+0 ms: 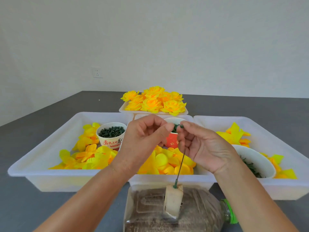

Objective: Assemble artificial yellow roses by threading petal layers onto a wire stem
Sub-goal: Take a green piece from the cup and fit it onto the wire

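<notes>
Both forearms raised over the near trays. Left hand point(143, 136) curled, thumb and forefinger pinched together near the green tip. Right hand point(200, 144) palm leftward, pinching the wire stem point(181, 163), rooted in a foam block point(173, 200) on a bottle point(197, 213).

Finished fabric roses point(154, 102): yellow, orange centres
Plastic trays point(50, 148): translucent white
Paper cup at 10 o'clock point(111, 139): white, red lettering
Tabletop point(25, 206): dark grey

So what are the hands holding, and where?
The right hand pinches the wire stem near its green top. The left hand pinches together beside it; what it holds cannot be told.
</notes>
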Demonstrator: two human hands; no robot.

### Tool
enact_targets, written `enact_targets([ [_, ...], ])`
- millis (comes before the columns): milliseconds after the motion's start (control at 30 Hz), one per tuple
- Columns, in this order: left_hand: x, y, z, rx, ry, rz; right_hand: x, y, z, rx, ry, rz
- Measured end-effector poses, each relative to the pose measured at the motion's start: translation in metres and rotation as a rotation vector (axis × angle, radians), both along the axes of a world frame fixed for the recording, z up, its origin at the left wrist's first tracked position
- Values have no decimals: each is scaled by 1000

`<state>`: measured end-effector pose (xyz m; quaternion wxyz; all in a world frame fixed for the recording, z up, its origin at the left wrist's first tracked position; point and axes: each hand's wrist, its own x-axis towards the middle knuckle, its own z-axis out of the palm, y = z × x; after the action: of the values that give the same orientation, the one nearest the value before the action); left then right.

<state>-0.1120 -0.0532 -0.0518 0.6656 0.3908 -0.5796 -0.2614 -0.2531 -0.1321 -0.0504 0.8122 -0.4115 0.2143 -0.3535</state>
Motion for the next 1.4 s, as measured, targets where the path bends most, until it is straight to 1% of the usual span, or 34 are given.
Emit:
enact_targets([
  [167, -18, 28, -6, 11, -59, -43, -12, 26, 1, -17, -50, 13],
  [333, -30, 36, -14, -19, -158, 42, -15, 39, -1, 12, -102, -4],
  [400, -33, 37, -14, -30, -146, 49, -16, 43, -2, 14, -109, -17],
  [533, -39, 41, -15, -13, -59, 72, -18, 49, -2, 7, -116, -38],
  [833, -44, 46, -13, -57, -1, 50, -19, 61, 3, -42, -49, -55],
  [1000, -43, 47, -13, -41, -4, 72, -19, 63, 3, -53, -32, -64],
  [1400, -44, 50, -12, 1, -18, 123, -22, 66, 4, -179, -12, -66],
])
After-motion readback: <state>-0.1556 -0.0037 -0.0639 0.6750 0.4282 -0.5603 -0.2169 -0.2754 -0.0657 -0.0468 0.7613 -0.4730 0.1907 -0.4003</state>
